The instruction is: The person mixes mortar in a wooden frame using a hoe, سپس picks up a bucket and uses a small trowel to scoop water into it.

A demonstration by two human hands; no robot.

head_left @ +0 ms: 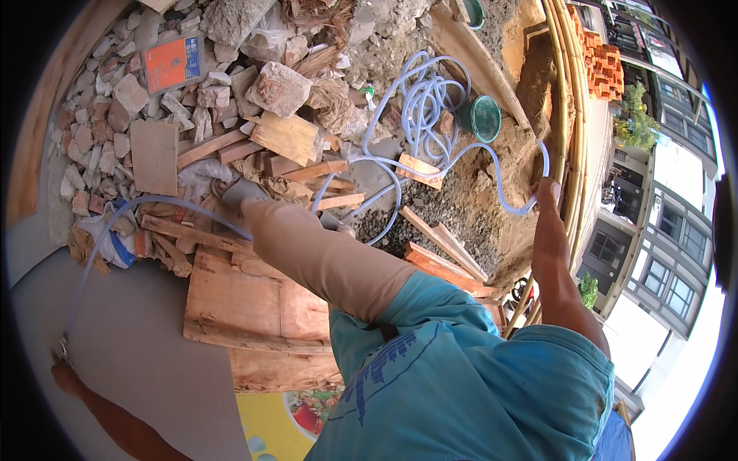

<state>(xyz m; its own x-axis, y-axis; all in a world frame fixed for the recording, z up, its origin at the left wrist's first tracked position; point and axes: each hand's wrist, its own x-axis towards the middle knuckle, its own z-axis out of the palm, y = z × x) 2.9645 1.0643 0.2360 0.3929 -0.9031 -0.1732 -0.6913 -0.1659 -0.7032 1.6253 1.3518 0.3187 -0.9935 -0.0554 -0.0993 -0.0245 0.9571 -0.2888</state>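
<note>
A clear bluish hose (430, 100) lies in loose coils on the rubble and runs out to both sides. Off to the right, my right hand (546, 190) is raised and closed around a bend of it, beside long bamboo poles. At the far lower left, my left hand (66, 375) is closed at the hose's other stretch, where a small metallic piece (64, 347) shows; its exact kind is too small to make out. From there the hose arcs over to my leg in beige trousers (330, 246) and passes behind it.
Broken bricks and stones (131, 92) cover the upper left. Wood scraps (315, 173) and boards (254, 300) lie around my legs. A green bucket (481, 119) stands beside the coils. Bamboo poles (573, 115) run along the right, near stacked orange bricks (600, 61). A grey surface (146, 330) lies lower left.
</note>
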